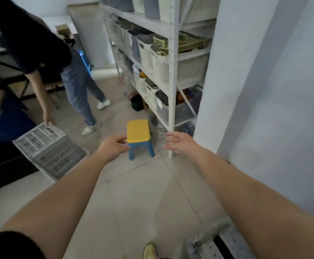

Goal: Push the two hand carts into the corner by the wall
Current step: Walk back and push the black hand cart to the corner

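Both my bare arms stretch forward over the tiled floor. My left hand (pixel 113 146) is held out with loosely curled fingers and holds nothing. It is just left of a small stool (pixel 138 131) with a yellow seat and blue legs. My right hand (pixel 180 144) has its fingers spread and is empty, in front of the white shelf post (pixel 172 101). A perforated metal piece with a latch (pixel 225 243) shows at the bottom right edge. I cannot tell whether it belongs to a hand cart.
A white shelf rack (pixel 152 71) full of baskets runs along the right, beside a white wall (pixel 264 109). On the left another person (pixel 74 77) in jeans bends over a grey slatted crate (pixel 49 148). Dark boxes (pixel 7 165) sit at far left.
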### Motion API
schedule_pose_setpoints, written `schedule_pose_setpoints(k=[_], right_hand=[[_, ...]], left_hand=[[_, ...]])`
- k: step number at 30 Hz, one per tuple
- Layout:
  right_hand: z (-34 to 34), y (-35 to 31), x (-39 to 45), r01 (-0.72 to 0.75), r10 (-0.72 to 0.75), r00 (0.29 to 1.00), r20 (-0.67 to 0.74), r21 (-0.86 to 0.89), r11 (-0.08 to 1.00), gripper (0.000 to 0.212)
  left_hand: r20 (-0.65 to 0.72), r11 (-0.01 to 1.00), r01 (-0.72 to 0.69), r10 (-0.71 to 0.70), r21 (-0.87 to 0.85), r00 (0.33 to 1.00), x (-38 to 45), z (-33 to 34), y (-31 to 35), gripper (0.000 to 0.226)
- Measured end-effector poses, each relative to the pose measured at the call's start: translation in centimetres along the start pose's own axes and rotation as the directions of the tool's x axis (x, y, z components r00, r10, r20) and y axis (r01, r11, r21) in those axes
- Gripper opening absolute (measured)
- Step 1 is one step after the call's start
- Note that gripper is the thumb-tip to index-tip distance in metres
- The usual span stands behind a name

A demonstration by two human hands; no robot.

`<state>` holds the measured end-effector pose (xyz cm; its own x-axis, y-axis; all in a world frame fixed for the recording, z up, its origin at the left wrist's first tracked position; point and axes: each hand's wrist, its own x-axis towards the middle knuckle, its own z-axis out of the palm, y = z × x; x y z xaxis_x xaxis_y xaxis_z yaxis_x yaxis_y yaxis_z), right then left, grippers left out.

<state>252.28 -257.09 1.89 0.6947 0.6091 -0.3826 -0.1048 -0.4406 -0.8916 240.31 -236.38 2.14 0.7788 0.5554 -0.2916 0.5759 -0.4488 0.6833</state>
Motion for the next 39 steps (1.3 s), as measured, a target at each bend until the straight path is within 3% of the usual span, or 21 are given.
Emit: schedule_pose_setpoints(k=[9,16,22,32,39], right_hand=[[14.4,-7.0,7.2,0.127,-0.07,0.935,0.348,-0.142,0.982,0.061],[25.7,-10.7,8.8,0.271,-0.116,0.789,0.603,-0.172,0.947,0.059],[33.7,-12.8,8.7,0.389,-0.092,0.606,0.79,-0.194,0.901,0.058],[43.4,-15.1,3.8,0.533,-0.008,0.21,0.978,-0.107,0.839,0.058],[48.6,-14.3,-0.1,0.569,0.053,0.008,0.999,-0.048,0.821,0.058]], left_hand=[[-0.273,0.962,0.206,-0.25,-0.18,0.929,-2.9,-8.9,-9.8,0.052],[-0.413,0.871,0.329,-0.468,-0.365,0.781,-7.4,-13.5,-17.1,0.05],[-0.5,0.735,0.365,-0.665,-0.572,0.556,-13.3,-15.1,-21.3,0.051],[-0.496,0.5,0.316,-0.863,-0.806,0.1,-24.5,-14.2,-22.7,0.05],[-0.461,0.424,0.282,-0.884,-0.861,-0.079,-29.3,-12.0,-22.9,0.054]])
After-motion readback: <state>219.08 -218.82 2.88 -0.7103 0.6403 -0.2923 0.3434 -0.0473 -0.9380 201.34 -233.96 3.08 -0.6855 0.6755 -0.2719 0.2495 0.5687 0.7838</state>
